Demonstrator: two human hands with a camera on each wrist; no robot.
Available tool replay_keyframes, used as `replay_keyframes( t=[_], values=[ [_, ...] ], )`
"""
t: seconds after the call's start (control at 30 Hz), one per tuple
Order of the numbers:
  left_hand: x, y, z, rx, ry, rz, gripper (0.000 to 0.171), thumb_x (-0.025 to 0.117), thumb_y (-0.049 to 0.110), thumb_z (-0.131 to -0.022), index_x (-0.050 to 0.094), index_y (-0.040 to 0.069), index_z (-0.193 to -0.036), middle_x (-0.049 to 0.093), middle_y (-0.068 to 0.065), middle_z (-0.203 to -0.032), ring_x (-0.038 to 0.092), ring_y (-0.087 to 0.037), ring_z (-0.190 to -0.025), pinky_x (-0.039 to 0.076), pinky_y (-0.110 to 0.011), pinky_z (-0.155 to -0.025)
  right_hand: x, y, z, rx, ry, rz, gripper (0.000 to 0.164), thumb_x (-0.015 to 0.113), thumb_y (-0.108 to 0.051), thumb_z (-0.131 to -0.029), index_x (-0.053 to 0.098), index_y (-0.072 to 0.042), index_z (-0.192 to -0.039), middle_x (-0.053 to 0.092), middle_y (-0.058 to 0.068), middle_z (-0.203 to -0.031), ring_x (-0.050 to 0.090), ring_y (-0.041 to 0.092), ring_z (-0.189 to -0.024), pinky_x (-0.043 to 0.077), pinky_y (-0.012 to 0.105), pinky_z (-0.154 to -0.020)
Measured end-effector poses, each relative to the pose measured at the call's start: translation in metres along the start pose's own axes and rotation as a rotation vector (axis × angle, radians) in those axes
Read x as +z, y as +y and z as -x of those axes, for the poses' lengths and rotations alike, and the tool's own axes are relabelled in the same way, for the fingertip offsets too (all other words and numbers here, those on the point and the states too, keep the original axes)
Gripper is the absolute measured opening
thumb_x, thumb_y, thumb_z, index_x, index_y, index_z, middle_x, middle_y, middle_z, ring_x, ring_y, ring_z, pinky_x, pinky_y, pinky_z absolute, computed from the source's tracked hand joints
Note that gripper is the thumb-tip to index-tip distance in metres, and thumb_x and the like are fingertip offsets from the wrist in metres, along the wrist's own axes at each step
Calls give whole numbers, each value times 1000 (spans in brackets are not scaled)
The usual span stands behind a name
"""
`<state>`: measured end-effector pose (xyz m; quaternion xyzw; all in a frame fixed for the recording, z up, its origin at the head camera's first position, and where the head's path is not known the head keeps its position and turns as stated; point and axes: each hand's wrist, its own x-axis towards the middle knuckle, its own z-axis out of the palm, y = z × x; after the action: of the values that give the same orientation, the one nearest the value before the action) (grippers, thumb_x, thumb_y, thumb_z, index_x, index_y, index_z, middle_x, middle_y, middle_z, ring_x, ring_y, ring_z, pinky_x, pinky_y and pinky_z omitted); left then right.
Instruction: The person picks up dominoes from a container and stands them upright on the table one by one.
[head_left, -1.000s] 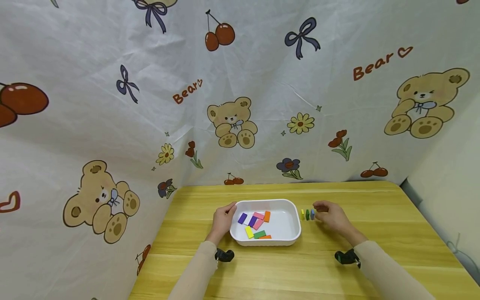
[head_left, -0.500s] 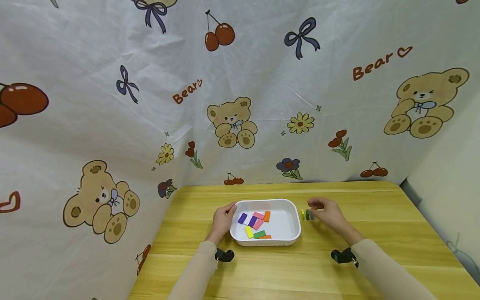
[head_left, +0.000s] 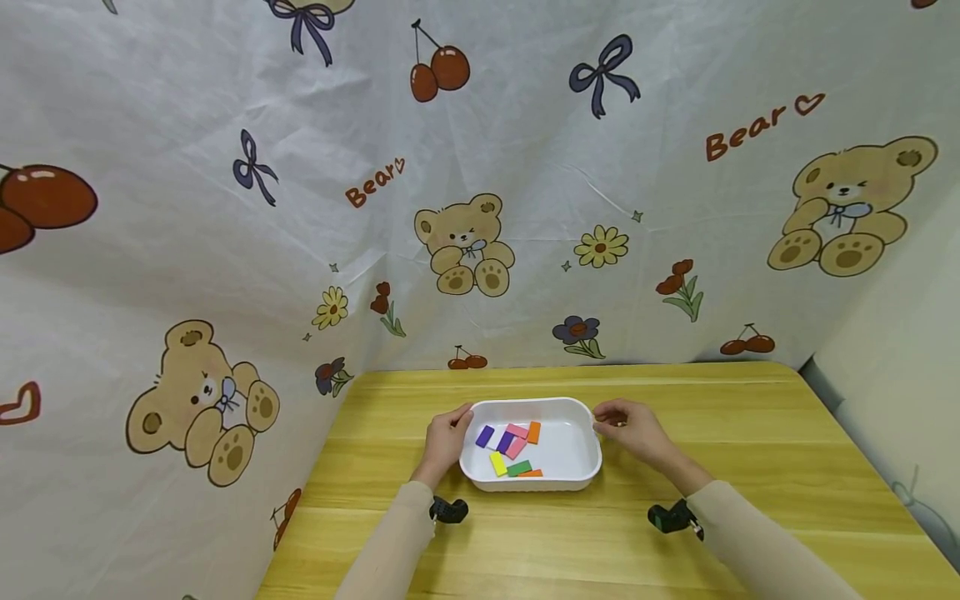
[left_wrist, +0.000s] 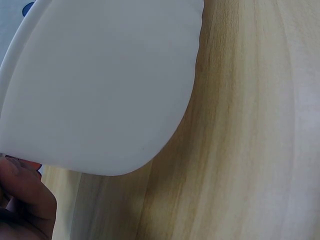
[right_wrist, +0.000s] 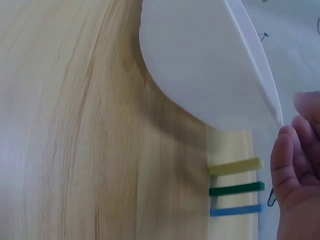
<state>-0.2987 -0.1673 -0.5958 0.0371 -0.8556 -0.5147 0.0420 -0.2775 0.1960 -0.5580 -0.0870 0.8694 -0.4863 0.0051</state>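
Note:
A white plastic tray (head_left: 566, 446) sits on the wooden table, holding several flat coloured blocks, among them a purple block (head_left: 485, 436), an orange block (head_left: 534, 432), a yellow block (head_left: 498, 464) and a green block (head_left: 519, 468). At its left end my left hand (head_left: 445, 442) grips the rim with thumb and fingers. My right hand (head_left: 636, 432) is at the right end, its loosely bent fingertips right at the rim and the thumb apart. Below it in the right wrist view, a yellow block (right_wrist: 235, 166), a dark green block (right_wrist: 236, 189) and a blue block (right_wrist: 236, 210) stand on edge in a row.
The wooden table (head_left: 540, 550) reaches back to a white cloth (head_left: 525, 167) printed with bears, bows and flowers. A pale wall (head_left: 900, 350) borders the right side. Dark wrist cameras hang under both sleeves.
My right hand has moved left, over the row of standing blocks, to the tray's right rim, and now hides that row in the head view. The left hand and tray have stayed put.

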Motion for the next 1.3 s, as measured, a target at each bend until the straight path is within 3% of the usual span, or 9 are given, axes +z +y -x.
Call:
replay_keyframes(
  t=[0.67, 0.9, 1.1, 1.3],
  values=[
    [0, 2, 1, 19, 7, -5, 33, 60, 30, -106, 70, 18, -135, 69, -8, -137, 64, -27, -129, 56, -45, -106, 29, -27, -4, 24, -94, -51, 21, 77, -12, -93, 72, -4, -112, 72, 7, -102, 65, 19, -93, 58, 22, -73],
    [0, 1, 2, 22, 3, -18, 33, 59, 29, -106, 69, 18, -136, 68, -8, -139, 61, -29, -133, 54, -46, -108, 40, -37, -4, -5, -202, -57, 24, 76, -12, -94, 72, -2, -114, 71, 6, -104, 66, 18, -96, 59, 23, -78],
    [0, 2, 3, 19, 6, -3, 35, 59, 29, -106, 68, 14, -137, 67, -8, -139, 61, -29, -134, 53, -46, -110, 51, -42, -7, -29, -260, -35, 28, 78, -11, -92, 71, 0, -116, 72, 16, -111, 65, 18, -97, 59, 25, -85],
    [0, 1, 2, 26, 10, -3, 35, 59, 29, -106, 69, 12, -136, 69, -9, -137, 62, -29, -131, 54, -46, -108, 63, -43, -11, -69, -318, -12, 27, 81, -11, -90, 71, 1, -113, 72, 13, -106, 64, 18, -94, 56, 19, -82]
  ],
)
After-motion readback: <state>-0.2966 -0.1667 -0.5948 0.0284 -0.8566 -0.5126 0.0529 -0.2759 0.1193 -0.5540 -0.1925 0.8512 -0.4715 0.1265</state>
